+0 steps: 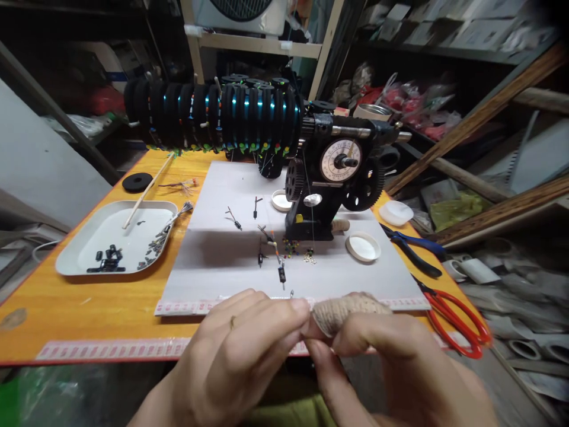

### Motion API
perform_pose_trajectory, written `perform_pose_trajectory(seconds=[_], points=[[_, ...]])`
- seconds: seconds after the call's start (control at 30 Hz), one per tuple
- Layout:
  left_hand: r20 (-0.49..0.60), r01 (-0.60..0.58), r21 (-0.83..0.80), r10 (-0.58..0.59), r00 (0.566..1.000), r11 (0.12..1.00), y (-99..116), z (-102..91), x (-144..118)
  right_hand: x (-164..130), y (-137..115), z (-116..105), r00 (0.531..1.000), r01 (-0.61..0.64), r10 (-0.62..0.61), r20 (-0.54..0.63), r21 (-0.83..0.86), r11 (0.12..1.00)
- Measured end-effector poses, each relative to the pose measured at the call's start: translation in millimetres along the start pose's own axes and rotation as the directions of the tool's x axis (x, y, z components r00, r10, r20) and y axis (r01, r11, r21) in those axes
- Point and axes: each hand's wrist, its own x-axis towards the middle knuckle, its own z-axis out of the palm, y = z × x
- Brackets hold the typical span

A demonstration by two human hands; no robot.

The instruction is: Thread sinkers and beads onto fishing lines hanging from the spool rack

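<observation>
right now both hands meet at the near edge of the surface (66, 308). my left hand (240, 350) pinches narrow, fingertips against my right hand (391, 362), whose bandaged finger (342, 314) presses in too. whatever sits between them is too small to make out; a thin line seems to run toward the black winding machine (333, 178) farther back. next, i judge, comes steady tension. small black sinkers (281, 274) lie on the white sheet (222, 261).

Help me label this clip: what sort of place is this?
Probably a small home workshop for fishing tackle: a hand-cranked winding machine on an orange table, a row of black line spools behind it, cluttered storage shelves around.
</observation>
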Motion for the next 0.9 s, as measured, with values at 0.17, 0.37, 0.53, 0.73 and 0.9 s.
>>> perform_pose_trajectory(seconds=[0.17, 0.37, 0.53, 0.73, 0.9], points=[[0.163, -0.154, 0.145, 0.13, 0.978, 0.977, -7, -26.5, 13, 13, 0, -13, 0.99, 0.095, -0.086, 0.109, -0.082, 0.992], [0.257, -0.221, 0.321, 0.14, 0.956, 0.921, -7, -34.1, 9, 20, 1, -12, 0.98, 0.087, -0.076, 0.181, -0.052, 0.995], [0.147, -0.084, 0.327, 0.037, 0.988, 0.941, 2, -32.0, 13, 20, 5, 4, 0.994, -0.104, 0.087, 0.061, 0.37, 0.923], [0.039, 0.156, 0.117, -0.161, 0.986, 0.981, 14, -39.0, 10, 24, 9, 9, 0.949, 0.316, -0.307, -0.075, 0.261, 0.912], [0.018, 0.184, 0.164, -0.189, 0.982, 0.969, 13, -43.9, 8, 23, 12, -6, 0.834, 0.551, -0.534, 0.138, -0.189, 0.813]])
